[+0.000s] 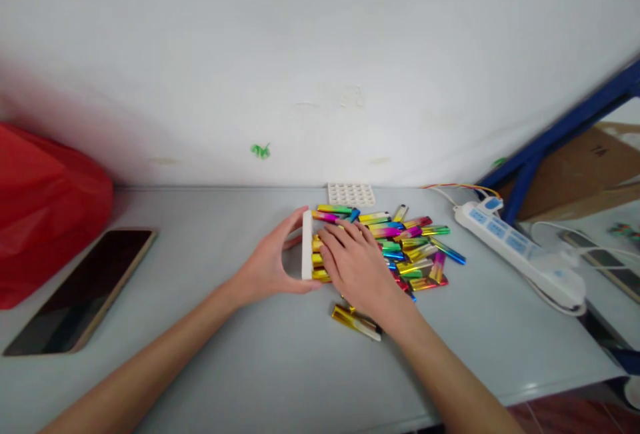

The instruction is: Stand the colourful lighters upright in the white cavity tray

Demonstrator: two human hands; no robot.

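Note:
A pile of shiny multicoloured sticks [415, 247] lies on the grey table [250, 354]. My left hand [273, 264] grips a white tray [307, 247] that stands on its edge, with gold sticks pressed against it. My right hand [355, 264] lies flat on those sticks, fingers pointing at the tray. Under my right wrist, one gold stick [355, 322] lies apart.
Another white tray with holes [351, 193] lies flat by the wall. A phone [83, 291] and a red bag [45, 207] are at the left. A white power strip [515, 247] with cables, a blue frame [560, 134] and cardboard [585, 171] are at the right.

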